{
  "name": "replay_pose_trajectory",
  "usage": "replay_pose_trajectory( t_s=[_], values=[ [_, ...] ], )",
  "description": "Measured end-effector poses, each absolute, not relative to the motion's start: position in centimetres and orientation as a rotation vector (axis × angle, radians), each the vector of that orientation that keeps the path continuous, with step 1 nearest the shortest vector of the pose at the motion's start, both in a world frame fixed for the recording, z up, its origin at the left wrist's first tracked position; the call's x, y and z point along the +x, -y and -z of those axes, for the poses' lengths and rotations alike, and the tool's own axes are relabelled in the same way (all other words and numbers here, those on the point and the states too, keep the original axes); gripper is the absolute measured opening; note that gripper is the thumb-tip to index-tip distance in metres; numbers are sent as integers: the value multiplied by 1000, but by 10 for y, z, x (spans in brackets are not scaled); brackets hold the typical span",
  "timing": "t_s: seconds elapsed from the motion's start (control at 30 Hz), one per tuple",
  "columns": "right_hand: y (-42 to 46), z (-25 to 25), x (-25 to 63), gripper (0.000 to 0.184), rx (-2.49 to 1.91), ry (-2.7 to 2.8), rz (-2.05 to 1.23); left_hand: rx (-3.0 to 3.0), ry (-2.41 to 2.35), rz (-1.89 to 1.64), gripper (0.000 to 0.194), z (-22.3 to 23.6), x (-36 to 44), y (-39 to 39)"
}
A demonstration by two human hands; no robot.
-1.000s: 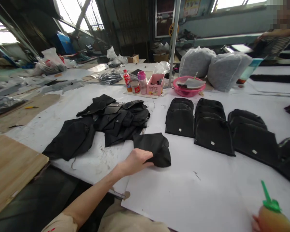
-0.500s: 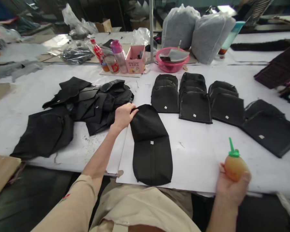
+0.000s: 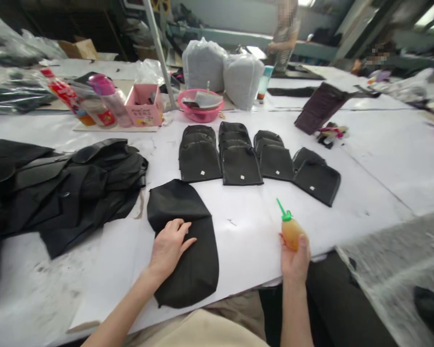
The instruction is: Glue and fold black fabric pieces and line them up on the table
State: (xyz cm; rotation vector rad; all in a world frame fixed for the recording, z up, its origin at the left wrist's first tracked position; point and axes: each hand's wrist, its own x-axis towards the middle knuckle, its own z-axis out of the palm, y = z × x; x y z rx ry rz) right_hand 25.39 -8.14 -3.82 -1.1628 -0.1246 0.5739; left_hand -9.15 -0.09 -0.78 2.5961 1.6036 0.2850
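Note:
My left hand (image 3: 171, 245) rests on a flat black piece (image 3: 198, 260), its thumb apart from the fingers. The piece looks like leather or coated fabric, with a rounded near end and a seam across it; it lies on the white table in front of me. In my right hand (image 3: 296, 255) is a squeeze bottle (image 3: 292, 233) with amber contents. Its green nozzle (image 3: 284, 212) points up and to the left, clear of the black piece. Beyond my hands lie overlapping stacks of similar black pieces (image 3: 242, 166), the front ones bearing small white tags.
A loose heap of black pieces (image 3: 83, 183) lies at left. Farther back stand a pink box (image 3: 144, 113), bottles, a pink basin (image 3: 200, 113) and grey bagged bundles (image 3: 204, 65) beside a metal pole (image 3: 159, 48). A person (image 3: 284, 41) stands in the background.
My left hand has left the far edge of the black piece and come down onto its middle. The view has turned to the right; my right hand still holds the squeeze bottle.

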Motion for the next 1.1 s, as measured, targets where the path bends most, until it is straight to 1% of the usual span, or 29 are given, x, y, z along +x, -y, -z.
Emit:
replay_pose_trajectory(
  t_s=[0.1,0.17,0.3,0.37,0.47,0.6,0.77,0.97,1.1],
  values=[
    [82,40,255,35,-1157,125,-575,2626,-1623,-363,40,18,-100,-11],
    [83,40,255,35,-1153,135,-584,2652,-1614,-389,42,26,-104,-18],
    [85,41,255,36,-1141,154,-623,2729,-1626,-441,28,34,-102,-30],
    [85,40,255,36,-1134,153,-631,2788,-1624,-441,24,34,-98,-34],
    [85,40,255,37,-1134,159,-631,2882,-1574,-427,25,30,-95,-38],
    [85,41,255,37,-1133,177,-640,2905,-1526,-564,28,24,-103,-44],
    [86,40,254,37,-1125,186,-635,2916,-1321,-573,24,28,-112,-47],
    [86,40,252,39,-1122,202,-605,2989,-1319,-549,25,39,-109,-49],
    [86,41,252,39,-1123,213,-607,2886,-1322,-679,22,34,-113,-51]
  ],
)
